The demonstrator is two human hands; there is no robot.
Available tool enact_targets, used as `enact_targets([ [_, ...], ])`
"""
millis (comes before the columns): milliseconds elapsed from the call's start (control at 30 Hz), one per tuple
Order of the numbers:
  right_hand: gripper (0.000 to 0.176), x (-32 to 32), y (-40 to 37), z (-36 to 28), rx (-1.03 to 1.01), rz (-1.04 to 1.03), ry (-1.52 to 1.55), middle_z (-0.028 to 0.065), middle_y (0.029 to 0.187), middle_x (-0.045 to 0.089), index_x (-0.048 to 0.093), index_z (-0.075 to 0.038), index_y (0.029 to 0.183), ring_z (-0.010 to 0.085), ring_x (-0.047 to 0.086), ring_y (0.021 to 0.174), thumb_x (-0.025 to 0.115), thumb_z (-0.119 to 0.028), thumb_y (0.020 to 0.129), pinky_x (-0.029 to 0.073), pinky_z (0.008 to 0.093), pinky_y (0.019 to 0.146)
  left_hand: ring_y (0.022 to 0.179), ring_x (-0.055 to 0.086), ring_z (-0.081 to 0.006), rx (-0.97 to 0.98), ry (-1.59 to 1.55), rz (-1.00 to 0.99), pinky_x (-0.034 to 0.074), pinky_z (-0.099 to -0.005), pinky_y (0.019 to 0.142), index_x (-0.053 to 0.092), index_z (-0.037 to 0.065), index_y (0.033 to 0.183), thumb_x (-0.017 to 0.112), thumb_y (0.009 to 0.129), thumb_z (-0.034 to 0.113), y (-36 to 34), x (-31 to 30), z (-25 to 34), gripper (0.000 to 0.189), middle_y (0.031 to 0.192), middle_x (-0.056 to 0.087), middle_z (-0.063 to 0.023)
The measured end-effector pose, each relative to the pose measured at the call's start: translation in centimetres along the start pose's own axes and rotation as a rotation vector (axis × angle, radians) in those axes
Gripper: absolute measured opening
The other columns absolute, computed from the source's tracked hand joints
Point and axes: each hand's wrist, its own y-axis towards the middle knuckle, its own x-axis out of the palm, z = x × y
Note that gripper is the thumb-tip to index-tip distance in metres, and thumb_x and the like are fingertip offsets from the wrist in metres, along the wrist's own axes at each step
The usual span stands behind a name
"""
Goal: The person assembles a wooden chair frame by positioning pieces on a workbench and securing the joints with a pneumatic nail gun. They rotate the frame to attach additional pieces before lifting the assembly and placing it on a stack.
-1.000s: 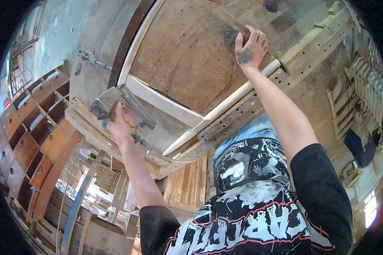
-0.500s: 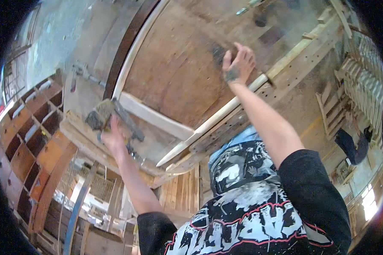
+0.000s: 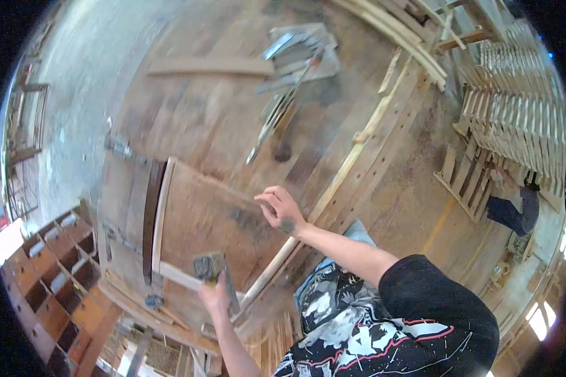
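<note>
My left hand (image 3: 215,296) is wrapped round what looks like a nail gun (image 3: 209,267), with a dark block-shaped head and a long grey part. It is over the near end of a pale wooden frame (image 3: 160,220) on the workbench. My right hand (image 3: 282,210) hovers by the frame's far right corner, thumb and fingers apart, with nothing visible in it. The frame's far rail (image 3: 217,183) is blurred and close to those fingertips. A dark strip of wood (image 3: 152,220) lies along the frame's left side.
Clamps (image 3: 121,148) are at the bench's left edge. Farther up lie a long narrow tool (image 3: 273,122), a loose board (image 3: 210,66) and a pile of metal pieces (image 3: 302,53). Slatted wooden parts (image 3: 516,100) stand at right, near another person (image 3: 516,210). A compartmented cabinet (image 3: 50,283) is at lower left.
My view has shifted, showing more of the bench's far end. My left hand has brought the nail gun in over the frame's near end. My right hand has turned its fingers leftward.
</note>
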Motion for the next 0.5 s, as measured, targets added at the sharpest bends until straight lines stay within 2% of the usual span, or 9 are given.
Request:
enact_targets([
  [33, 0.032, -2.4, 1.5, 1.6, -0.103, -0.027, 0.088, 0.01, 0.104, 0.06, 0.064, -0.013, 0.115, 0.0325, 0.06, 0.101, 0.068, -0.014, 0.084, 0.047, 0.0453, 0.089, 0.094, 0.072, -0.0273, -0.017, 0.038, 0.006, 0.052, -0.0407, 0.086, 0.073, -0.003, 0.109, 0.078, 0.085, 0.021, -0.2, 0.1, 0.8, 0.034, 0.101, 0.076, -0.0191],
  [100, 0.031, -8.4, 7.3, 5.9, -0.204, 0.03, 0.074, 0.0087, 0.092, 0.062, 0.065, -0.012, 0.111, 0.032, 0.061, 0.089, 0.067, -0.007, 0.08, 0.049, 0.0428, 0.082, 0.083, 0.067, -0.0219, 0.003, 0.006, 0.019, 0.052, -0.0381, 0.079, 0.071, -0.005, 0.108, 0.075, 0.087, 0.021, 0.5, 0.7, -0.6, 0.033, 0.095, 0.074, -0.0127],
  [167, 0.028, -14.7, 13.9, 8.7, -0.266, 0.336, -0.169, 0.0086, 0.088, 0.062, 0.065, -0.009, 0.106, 0.0316, 0.06, 0.085, 0.066, -0.003, 0.078, 0.049, 0.0428, 0.08, 0.082, 0.067, -0.0226, -0.001, 0.011, 0.018, 0.052, -0.0384, 0.078, 0.071, -0.005, 0.107, 0.075, 0.086, 0.02, 0.9, 0.8, -0.4, 0.033, 0.093, 0.073, -0.0126],
  [200, 0.022, -17.6, 17.0, 10.8, -0.204, 0.37, -0.218, 0.0092, 0.091, 0.063, 0.066, -0.008, 0.102, 0.0313, 0.061, 0.087, 0.065, -0.001, 0.081, 0.05, 0.042, 0.082, 0.082, 0.067, -0.0229, -0.007, 0.014, 0.019, 0.052, -0.0386, 0.078, 0.071, -0.005, 0.107, 0.075, 0.086, 0.02, 1.2, 0.9, -0.3, 0.033, 0.093, 0.073, -0.0125],
  [267, 0.019, -22.6, 22.8, 15.0, -0.043, 0.458, -0.117, 0.0103, 0.096, 0.065, 0.067, -0.009, 0.104, 0.0314, 0.061, 0.097, 0.066, -0.003, 0.085, 0.05, 0.0424, 0.087, 0.079, 0.066, -0.0225, -0.083, 0.02, 0.02, 0.052, -0.0386, 0.075, 0.071, -0.004, 0.105, 0.076, 0.085, 0.02, 1.7, 1.2, -0.9, 0.032, 0.088, 0.072, -0.0114],
  [300, 0.02, -25.9, 26.2, 15.4, -0.225, 0.499, -0.402, 0.0107, 0.098, 0.065, 0.067, -0.01, 0.106, 0.0317, 0.061, 0.099, 0.067, -0.005, 0.087, 0.05, 0.0428, 0.088, 0.077, 0.066, -0.0223, -0.127, 0.028, 0.021, 0.052, -0.0386, 0.073, 0.071, -0.004, 0.104, 0.076, 0.085, 0.02, 2.0, 1.3, -1.0, 0.031, 0.085, 0.072, -0.0108],
  [400, 0.02, -31.3, 34.0, 18.7, -0.227, 0.642, -0.593, 0.0106, 0.102, 0.066, 0.068, -0.012, 0.106, 0.0327, 0.063, 0.102, 0.067, -0.008, 0.087, 0.051, 0.0445, 0.089, 0.064, 0.064, -0.0214, 0.032, 0.008, 0.172, 0.051, -0.0391, 0.062, 0.071, -0.005, 0.1, 0.076, 0.084, 0.018, 1.3, 2.1, 0.1, 0.029, 0.076, 0.07, -0.0108],
  [433, 0.021, -32.7, 36.2, 20.0, -0.232, 0.681, -0.62, 0.0105, 0.103, 0.066, 0.069, -0.013, 0.107, 0.0329, 0.063, 0.104, 0.068, -0.008, 0.087, 0.051, 0.0448, 0.089, 0.07, 0.066, -0.0233, -0.079, 0.023, 0.143, 0.052, -0.0398, 0.066, 0.071, -0.005, 0.103, 0.077, 0.083, 0.017, 1.6, 1.9, -0.4, 0.03, 0.082, 0.071, -0.0127],
  [500, 0.023, -34.9, 39.6, 22.5, -0.058, 0.667, -0.668, 0.0112, 0.105, 0.066, 0.07, -0.014, 0.11, 0.0331, 0.062, 0.109, 0.069, -0.014, 0.087, 0.051, 0.0441, 0.09, 0.081, 0.07, -0.027, -0.302, 0.054, 0.084, 0.054, -0.0412, 0.075, 0.07, -0.005, 0.108, 0.079, 0.082, 0.014, 2.5, 1.8, -1.2, 0.033, 0.095, 0.074, -0.0164],
])
